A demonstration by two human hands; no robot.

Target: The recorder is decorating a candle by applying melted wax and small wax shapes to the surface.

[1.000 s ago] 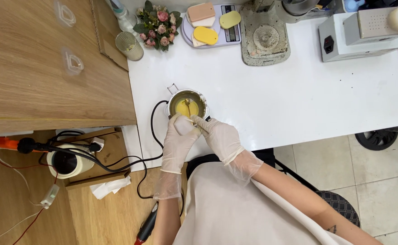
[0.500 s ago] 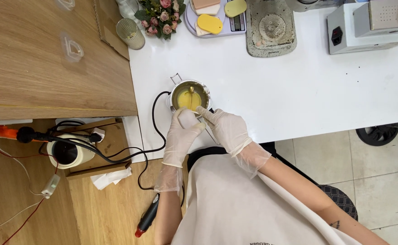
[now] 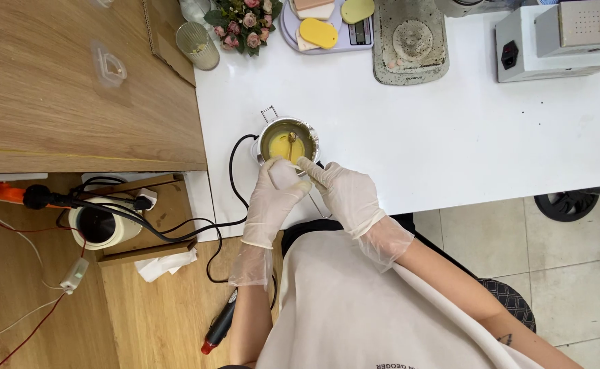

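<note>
We see a small metal pot [image 3: 287, 142] of yellow liquid near the white bench's [image 3: 450, 137] front edge, sitting slightly lower in view than a second ago. Both gloved hands stay at its rim: left hand [image 3: 276, 195] fingers curled, right hand [image 3: 344, 195] pinching a stirring stick [image 3: 291, 141]. A black cord [image 3: 235, 164] trails left; a scale [image 3: 327, 27] and flowers [image 3: 242, 17] sit beyond.

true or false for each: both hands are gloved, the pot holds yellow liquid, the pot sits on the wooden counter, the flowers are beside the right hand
Both hands are gloved: true, the left hand and right hand wear thin pale gloves.
The metal pot holds yellow liquid: true.
The pot sits on the wooden counter: false, it stands on the white table.
The flowers are beside the right hand: false, they stand at the table's far edge, apart from both hands.
</note>
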